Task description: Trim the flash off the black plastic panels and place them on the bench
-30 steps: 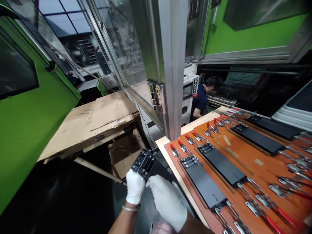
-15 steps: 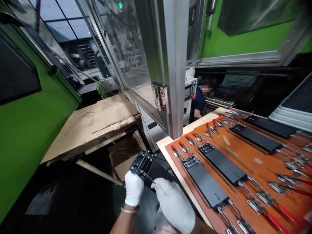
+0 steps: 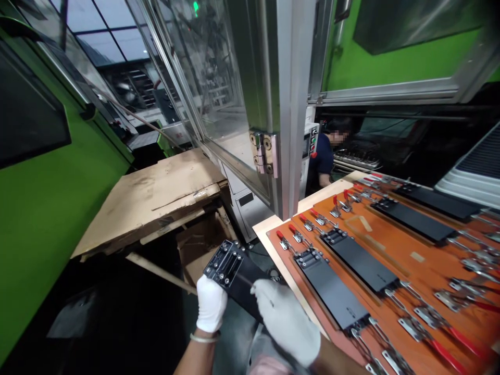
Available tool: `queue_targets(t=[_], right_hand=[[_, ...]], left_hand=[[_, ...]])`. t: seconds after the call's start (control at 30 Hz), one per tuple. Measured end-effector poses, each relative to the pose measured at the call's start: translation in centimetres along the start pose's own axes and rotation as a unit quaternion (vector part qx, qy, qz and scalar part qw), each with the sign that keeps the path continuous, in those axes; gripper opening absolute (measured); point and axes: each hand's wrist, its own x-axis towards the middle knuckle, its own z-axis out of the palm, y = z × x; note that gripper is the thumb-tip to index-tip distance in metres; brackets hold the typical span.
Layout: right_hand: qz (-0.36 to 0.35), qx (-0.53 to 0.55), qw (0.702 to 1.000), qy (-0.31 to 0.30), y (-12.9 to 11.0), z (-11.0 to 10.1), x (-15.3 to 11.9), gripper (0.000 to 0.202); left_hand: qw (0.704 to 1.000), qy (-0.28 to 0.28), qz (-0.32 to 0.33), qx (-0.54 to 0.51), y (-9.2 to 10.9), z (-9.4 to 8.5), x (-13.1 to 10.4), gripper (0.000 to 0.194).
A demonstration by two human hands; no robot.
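One cloth-gloved left hand (image 3: 212, 303) clasps flat black slab (image 3: 240, 282) (studded); right hand (image 3: 287, 320) curled, finger hold unclear.

Cardboard (image 3: 156, 182) beside green machine (image 3: 35, 224)

Got a long, flat black panel (image 3: 247, 281) here, held slanting just beside the table's (image 3: 265, 225) left edge! Shows slots and bright screw heads at the end by the left hand (image 3: 212, 303), runs smooth and plain below, disappears partly behind the right hand (image 3: 288, 324).
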Motion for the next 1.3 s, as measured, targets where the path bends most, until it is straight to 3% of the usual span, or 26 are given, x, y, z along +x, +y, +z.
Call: queue_targets(t=[0.1, 0.2, 0.4, 0.6, 0.77, 0.93, 1.03, 1.2, 1.3], right_hand=[[-0.035, -0.083, 0.994, -0.057, -1.0, 0.2, -0.5, 0.028], [-0.025, -0.124, 0.991, -0.052, -1.3, 0.5, -0.5, 0.028], [-0.015, -0.023, 1.0, -0.009, -0.4, 0.6, 0.0, 0.032], [0.065, 0.085, 0.992, 0.068, 1.3, 0.1, 1.1, 0.032], [0.015, 0.028, 0.999, 0.012, 0.7, 0.3, 0.5, 0.034], [0.053, 0.119, 0.988, 0.088, 1.9, 0.0, 1.3, 0.031], [0.051, 0.139, 0.987, 0.066, 1.8, -0.3, 1.2, 0.031], [0.042, 0.033, 0.998, -0.013, -0.2, -0.2, 0.3, 0.033], [0.02, 0.026, 0.998, -0.053, -0.7, -0.1, 0.0, 0.033]], left_hand=[[1.0, -0.002, -0.002, 0.008, -0.2, 0.2, 0.0, 0.031], [0.999, -0.01, 0.026, 0.037, -0.4, 0.3, 0.3, 0.031], [0.999, 0.007, 0.017, 0.04, -1.2, 0.7, 0.3, 0.032], [0.999, -0.011, 0.038, 0.024, -1.0, 0.8, -0.2, 0.03], [0.999, -0.015, 0.022, 0.038, -0.7, 0.9, 0.0, 0.031], [0.998, -0.01, 0.049, 0.033, -0.3, 1.1, 0.0, 0.029], [0.998, -0.014, 0.053, 0.031, -0.1, 1.1, 0.1, 0.03], [1.0, -0.018, -0.02, -0.016, -0.1, 1.1, 0.1, 0.03], [1.0, -0.009, -0.012, 0.002, -0.4, 1.1, 0.0, 0.03]])
